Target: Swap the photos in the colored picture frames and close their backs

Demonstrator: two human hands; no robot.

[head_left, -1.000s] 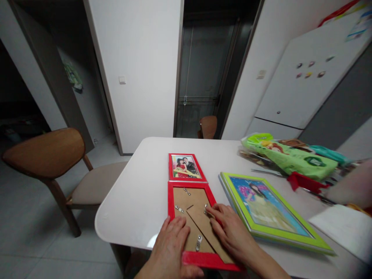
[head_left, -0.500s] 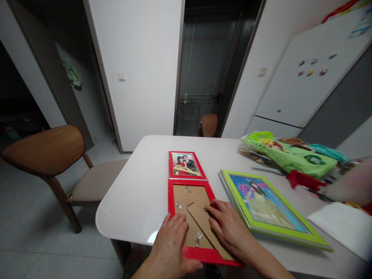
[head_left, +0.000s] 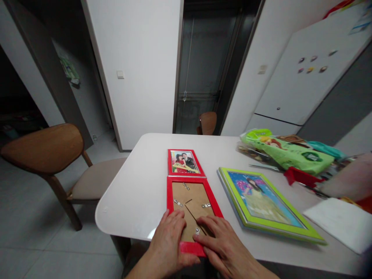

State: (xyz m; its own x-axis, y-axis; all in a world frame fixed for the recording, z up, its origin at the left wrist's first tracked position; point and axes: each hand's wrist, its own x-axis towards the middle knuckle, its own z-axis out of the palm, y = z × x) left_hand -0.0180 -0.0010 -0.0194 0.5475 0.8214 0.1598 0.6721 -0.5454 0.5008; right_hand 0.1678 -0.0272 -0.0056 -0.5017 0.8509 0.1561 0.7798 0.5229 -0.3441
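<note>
A red photo frame lies face down at the near edge of the white table, its brown backing board and metal clips showing. My left hand lies flat, fingers spread, on its near left corner. My right hand rests on the near right part of the backing, fingertips by the lowest clip. A smaller red frame with a photo lies face up just beyond it.
A green-framed picture lies to the right. Behind it sit green snack bags and a red object. White paper is at far right. A wooden chair stands left of the table.
My right hand slid from the right-side clip toward me to the bottom clip. The left hand stayed on the frame's near left corner. The view shifted slightly.
</note>
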